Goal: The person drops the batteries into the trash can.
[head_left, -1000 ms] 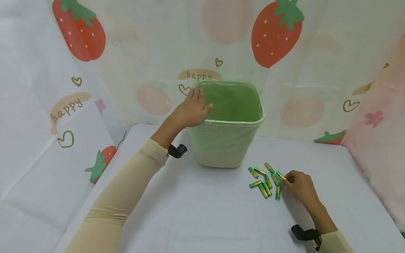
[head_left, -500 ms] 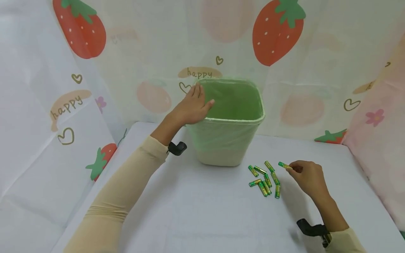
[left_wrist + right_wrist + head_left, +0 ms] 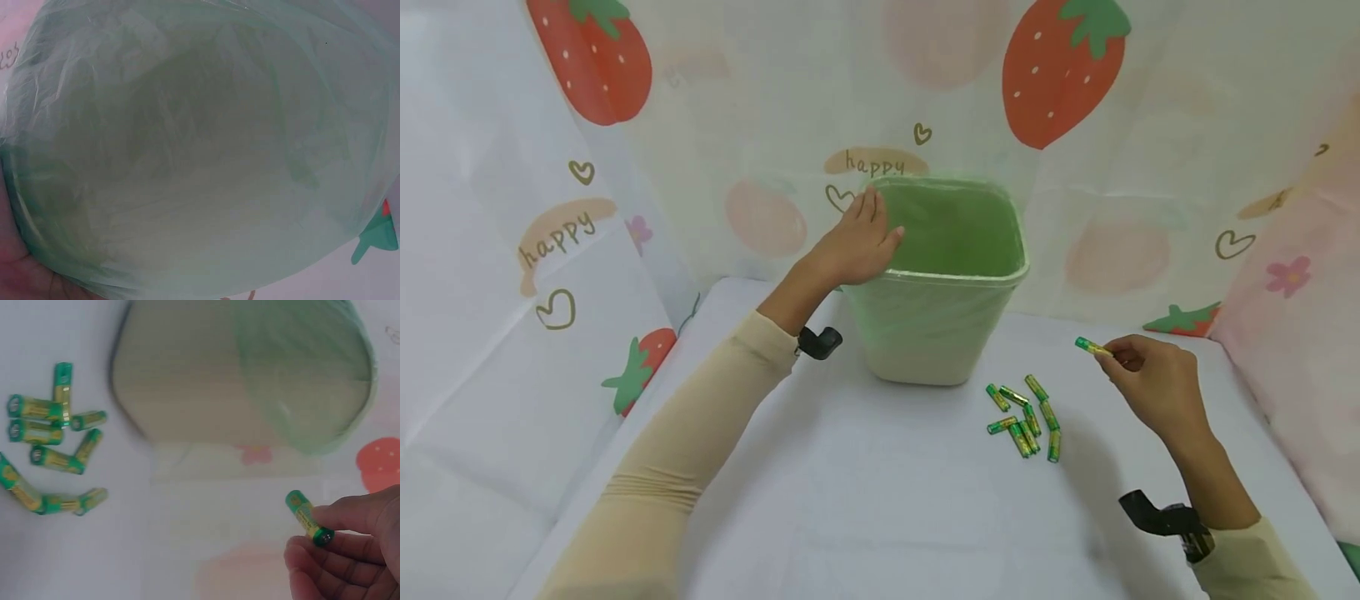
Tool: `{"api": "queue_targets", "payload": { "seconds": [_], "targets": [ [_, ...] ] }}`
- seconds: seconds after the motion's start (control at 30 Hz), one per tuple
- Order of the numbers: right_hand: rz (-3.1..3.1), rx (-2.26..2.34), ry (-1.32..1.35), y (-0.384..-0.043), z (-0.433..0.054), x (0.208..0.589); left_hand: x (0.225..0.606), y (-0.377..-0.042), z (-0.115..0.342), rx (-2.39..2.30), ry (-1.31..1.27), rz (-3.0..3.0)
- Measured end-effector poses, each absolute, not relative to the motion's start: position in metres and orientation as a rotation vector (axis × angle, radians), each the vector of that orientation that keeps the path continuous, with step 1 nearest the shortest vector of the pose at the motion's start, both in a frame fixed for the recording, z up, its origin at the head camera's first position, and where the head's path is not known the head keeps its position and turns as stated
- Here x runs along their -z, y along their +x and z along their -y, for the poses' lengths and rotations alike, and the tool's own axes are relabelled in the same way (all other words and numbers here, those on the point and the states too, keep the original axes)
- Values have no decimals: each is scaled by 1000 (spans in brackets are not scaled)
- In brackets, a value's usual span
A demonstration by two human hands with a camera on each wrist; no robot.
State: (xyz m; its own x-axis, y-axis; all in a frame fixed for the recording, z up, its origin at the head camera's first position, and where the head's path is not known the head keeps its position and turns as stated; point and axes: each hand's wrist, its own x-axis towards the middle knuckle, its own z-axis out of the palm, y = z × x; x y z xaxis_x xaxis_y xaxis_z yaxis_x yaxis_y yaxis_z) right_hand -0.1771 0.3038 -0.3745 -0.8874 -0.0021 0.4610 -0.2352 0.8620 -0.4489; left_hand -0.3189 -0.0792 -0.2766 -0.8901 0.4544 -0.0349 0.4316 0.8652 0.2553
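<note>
In the head view my right hand point(image 3: 1161, 383) pinches a green and gold battery point(image 3: 1090, 346) between thumb and fingers, lifted above the table to the right of the bin. The right wrist view shows the held battery point(image 3: 306, 515) with one end sticking out past the thumb. My left hand point(image 3: 859, 242) rests on the left rim of a light green trash bin point(image 3: 928, 333), fingers straight along it, thumb over the opening. A thin green plastic bag point(image 3: 200, 156) lines the bin and folds over its rim. Several loose batteries point(image 3: 1030, 417) lie in a cluster on the table.
A white cloth covers the table point(image 3: 865, 492). Behind it hangs a curtain point(image 3: 700, 150) printed with strawberries and hearts, close at the bin's back. A pink side panel point(image 3: 1292, 367) borders the right edge.
My right hand has picked a battery out of the cluster and carried it up and to the right. My left hand has stayed on the bin's rim; the head view has tilted slightly.
</note>
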Motion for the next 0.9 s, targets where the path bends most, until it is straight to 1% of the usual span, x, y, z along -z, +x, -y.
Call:
{"api": "queue_targets", "payload": {
  "seconds": [0.6,0.9],
  "targets": [
    [2375,-660,345,-189,-288,293,278,-319,78,-362,697,-2949],
    [2298,-691,399,-197,-272,265,277,-318,79,-350,692,-2959]
  ]
}}
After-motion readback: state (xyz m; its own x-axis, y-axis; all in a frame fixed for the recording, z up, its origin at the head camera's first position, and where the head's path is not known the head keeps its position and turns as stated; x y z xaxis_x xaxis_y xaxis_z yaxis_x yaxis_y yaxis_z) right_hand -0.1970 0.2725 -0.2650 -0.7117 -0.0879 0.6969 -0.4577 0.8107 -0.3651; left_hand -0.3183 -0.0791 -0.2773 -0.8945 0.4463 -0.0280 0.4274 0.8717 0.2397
